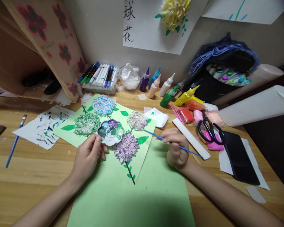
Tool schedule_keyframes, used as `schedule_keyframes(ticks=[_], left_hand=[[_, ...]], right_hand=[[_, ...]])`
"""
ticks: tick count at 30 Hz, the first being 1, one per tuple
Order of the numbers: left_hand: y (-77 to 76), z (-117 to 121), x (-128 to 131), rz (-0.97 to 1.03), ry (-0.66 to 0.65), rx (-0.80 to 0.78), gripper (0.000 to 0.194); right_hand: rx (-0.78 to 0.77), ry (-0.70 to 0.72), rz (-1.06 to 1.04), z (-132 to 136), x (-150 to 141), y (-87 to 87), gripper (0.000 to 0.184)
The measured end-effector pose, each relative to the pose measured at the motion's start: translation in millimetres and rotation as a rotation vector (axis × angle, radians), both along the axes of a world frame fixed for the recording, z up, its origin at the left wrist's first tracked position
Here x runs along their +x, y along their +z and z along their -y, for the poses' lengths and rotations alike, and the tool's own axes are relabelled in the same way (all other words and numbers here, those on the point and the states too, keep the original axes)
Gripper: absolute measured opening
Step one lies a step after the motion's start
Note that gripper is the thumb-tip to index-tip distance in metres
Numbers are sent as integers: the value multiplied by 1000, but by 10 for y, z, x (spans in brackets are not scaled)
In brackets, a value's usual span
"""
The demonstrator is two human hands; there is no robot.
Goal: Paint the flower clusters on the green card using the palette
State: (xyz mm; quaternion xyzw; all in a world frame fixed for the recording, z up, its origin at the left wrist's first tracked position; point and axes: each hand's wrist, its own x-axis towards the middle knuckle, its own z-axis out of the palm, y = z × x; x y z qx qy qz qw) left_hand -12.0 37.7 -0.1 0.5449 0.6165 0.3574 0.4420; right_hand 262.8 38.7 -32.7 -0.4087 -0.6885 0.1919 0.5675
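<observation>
My left hand (88, 156) grips the near edge of a flower-shaped paint palette (110, 131) with purple, green and blue paint, held over a green sheet of paper (104, 126). My right hand (176, 146) is closed on a thin blue paintbrush (175, 144), whose tip points left at a whitish paper flower (137, 120). The sheet carries several puffy paper flowers: a blue one (103, 105), a green one (86, 124) and a purple one (126, 147) with a dark stem. A second green sheet (142, 192) lies under it, closer to me.
Paint bottles (156, 85), a tray of markers (99, 75), a bowl of tissue (130, 77), clay blocks (186, 115), black scissors (209, 129), a white ruler (190, 137) and a black tablet (240, 160) crowd the wooden table's far and right side. A spare blue brush (14, 143) and smeared paper (44, 126) lie left.
</observation>
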Motion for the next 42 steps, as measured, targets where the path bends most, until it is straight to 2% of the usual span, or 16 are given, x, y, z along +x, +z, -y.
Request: schedule_keyframes(ticks=[3, 7, 20, 26, 33, 42], left_hand=[[-3, 6, 4, 12, -11, -14, 33], [-23, 11, 2, 23, -25, -23, 33], [-32, 29, -10, 17, -56, -8, 33], [-36, 34, -19, 9, -68, -5, 33], [-42, 31, -15, 8, -68, 5, 34], [-56, 30, -18, -13, -70, 17, 33]], right_hand=[[116, 143, 82, -22, -157, 16, 22], [98, 215, 134, -83, -349, 62, 23], [-28, 178, 98, -124, -431, 43, 22], [-28, 188, 65, -117, -424, 31, 22], [8, 105, 25, -137, -431, 16, 22], [-34, 162, 70, -135, -440, 38, 21]])
